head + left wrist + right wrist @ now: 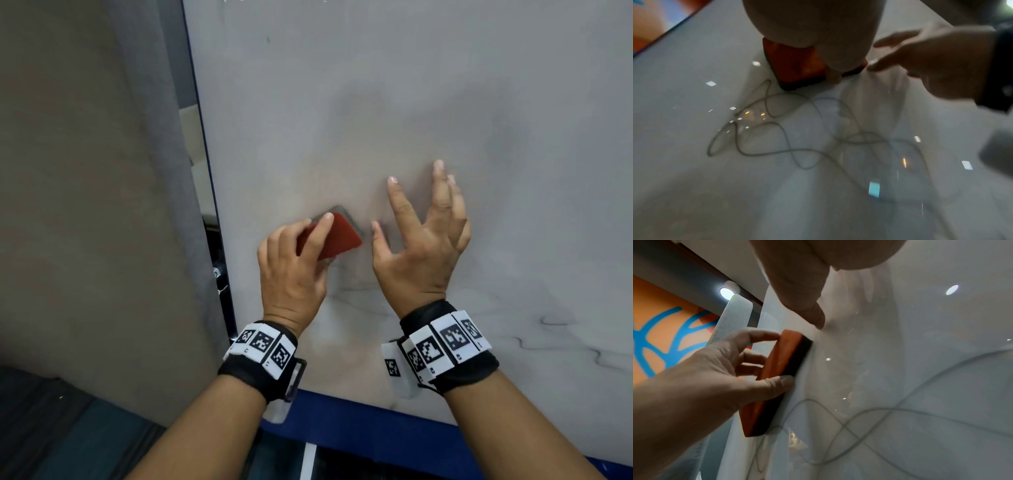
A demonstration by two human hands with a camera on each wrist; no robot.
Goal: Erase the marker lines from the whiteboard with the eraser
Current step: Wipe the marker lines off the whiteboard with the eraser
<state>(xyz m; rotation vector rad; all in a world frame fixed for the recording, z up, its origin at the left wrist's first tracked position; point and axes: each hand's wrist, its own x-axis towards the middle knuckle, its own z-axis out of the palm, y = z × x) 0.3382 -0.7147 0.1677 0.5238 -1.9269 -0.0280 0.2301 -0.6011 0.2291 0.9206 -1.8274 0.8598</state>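
Note:
My left hand [301,246] grips a red eraser [339,236] with a dark felt underside and presses it flat against the whiteboard [411,102]. In the right wrist view the eraser [777,378] sits between the thumb and fingers of that hand [715,369]. My right hand [421,222] is spread open just right of the eraser, fingertips resting on the board. Dark looping marker lines [789,142] lie on the board below the eraser; more wavy marker lines [561,339] show at the lower right. Grey smudges cover the middle of the board.
The whiteboard has a dark blue frame [342,421] along its bottom and left edges. A grey-beige wall panel [85,205] stands to the left. An orange wall with a blue pattern [663,337] is behind the board's edge.

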